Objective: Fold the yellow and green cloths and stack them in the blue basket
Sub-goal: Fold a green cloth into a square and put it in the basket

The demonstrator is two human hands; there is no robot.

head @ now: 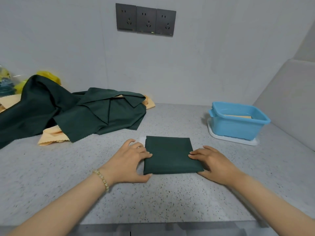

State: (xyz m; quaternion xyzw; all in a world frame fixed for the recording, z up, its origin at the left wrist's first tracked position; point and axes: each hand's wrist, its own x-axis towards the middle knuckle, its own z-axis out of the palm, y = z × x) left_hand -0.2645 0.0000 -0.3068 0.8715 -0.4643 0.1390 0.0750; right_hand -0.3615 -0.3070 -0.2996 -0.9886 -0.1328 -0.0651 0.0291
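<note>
A folded dark green cloth [170, 155] lies flat as a neat square on the speckled counter [153, 198], right in front of me. My left hand [131, 161] holds its left edge, fingertips on top and thumb at the near left corner. My right hand [214, 165] holds the right edge the same way, thumb tucked at the near right corner. The blue basket [238, 129] stands at the back right on a white tray [252, 142], with a folded yellow cloth [238, 116] lying inside. Unfolded green cloths [71, 111] are heaped at the left over yellow cloths [52, 136].
The grey wall behind carries three dark sockets [145, 20]. A slanted panel [289, 99] closes the right side beyond the basket. Plastic-wrapped yellow and blue items [10, 82] sit at the far left behind the heap. The counter's front edge runs just below my forearms.
</note>
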